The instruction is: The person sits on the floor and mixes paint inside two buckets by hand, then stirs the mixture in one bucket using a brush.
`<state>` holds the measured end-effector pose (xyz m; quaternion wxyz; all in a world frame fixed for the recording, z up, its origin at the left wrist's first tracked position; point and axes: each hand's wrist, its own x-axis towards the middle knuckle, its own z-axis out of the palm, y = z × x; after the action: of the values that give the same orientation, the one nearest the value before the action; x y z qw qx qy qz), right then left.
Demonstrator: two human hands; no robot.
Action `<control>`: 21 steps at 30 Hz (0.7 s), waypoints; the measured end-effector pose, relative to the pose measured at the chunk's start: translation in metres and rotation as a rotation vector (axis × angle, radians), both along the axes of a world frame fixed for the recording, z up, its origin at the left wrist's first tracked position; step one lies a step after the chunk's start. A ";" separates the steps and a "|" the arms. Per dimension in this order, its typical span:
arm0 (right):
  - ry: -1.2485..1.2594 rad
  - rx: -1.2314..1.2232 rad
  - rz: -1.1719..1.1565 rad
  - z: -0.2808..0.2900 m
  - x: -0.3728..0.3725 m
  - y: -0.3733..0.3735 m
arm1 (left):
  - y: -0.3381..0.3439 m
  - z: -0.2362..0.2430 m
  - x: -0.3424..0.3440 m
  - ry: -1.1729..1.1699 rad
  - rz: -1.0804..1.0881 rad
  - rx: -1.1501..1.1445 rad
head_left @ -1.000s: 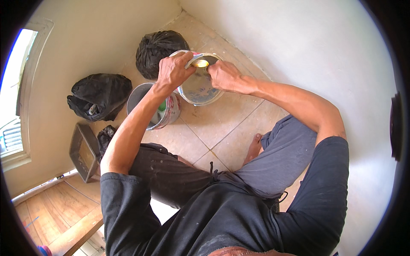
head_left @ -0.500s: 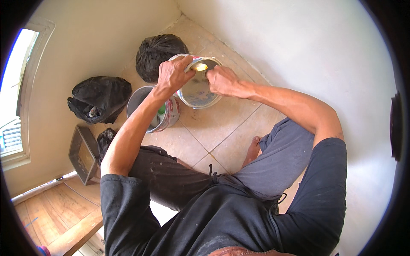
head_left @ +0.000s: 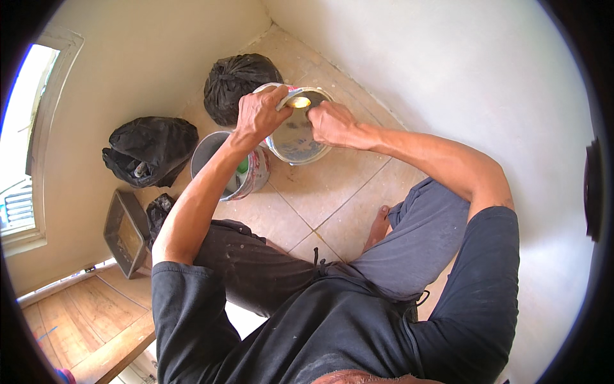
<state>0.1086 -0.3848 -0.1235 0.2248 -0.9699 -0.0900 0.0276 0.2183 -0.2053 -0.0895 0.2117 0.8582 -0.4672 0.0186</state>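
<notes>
Ahead of me a bucket (head_left: 299, 152) with a pale, coloured-print outside is tipped so that its stained grey inside faces me. My left hand (head_left: 261, 114) is closed over its left rim. My right hand (head_left: 334, 124) is curled into a fist at the right side of the opening; whatever it grips is hidden under the fingers. Between the hands, at the bucket's mouth, shows a shiny yellow and white oval thing (head_left: 299, 102), whose kind I cannot make out. A second bucket (head_left: 257, 171) stands upright beside my left forearm, with something green (head_left: 243, 165) inside.
Two full black plastic bags (head_left: 242, 86) (head_left: 153, 144) sit on the tiled floor (head_left: 348, 182) by the left wall. A grey rectangular tub (head_left: 121, 233) leans near a small black bag (head_left: 158, 211). A wooden surface (head_left: 89, 320) is at lower left. A white wall (head_left: 486, 96) rises on the right.
Both hands stay in nearly the same place on the tipped bucket. The whole view has shifted very slightly; nothing has been taken up or let go.
</notes>
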 end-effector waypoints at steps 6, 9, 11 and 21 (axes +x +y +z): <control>-0.008 0.005 0.011 0.002 0.000 0.001 | 0.002 0.001 0.001 0.007 0.001 0.016; -0.077 0.028 -0.036 -0.001 0.000 0.000 | 0.001 0.000 0.001 -0.010 -0.018 -0.023; -0.065 -0.004 -0.036 -0.001 0.001 -0.003 | 0.001 -0.001 -0.001 -0.002 -0.018 -0.023; 0.004 0.015 0.022 0.002 0.002 -0.001 | 0.002 0.000 0.000 0.012 0.008 0.015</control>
<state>0.1103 -0.3860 -0.1216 0.2317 -0.9671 -0.1003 0.0315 0.2184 -0.2033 -0.0891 0.2079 0.8618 -0.4625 0.0109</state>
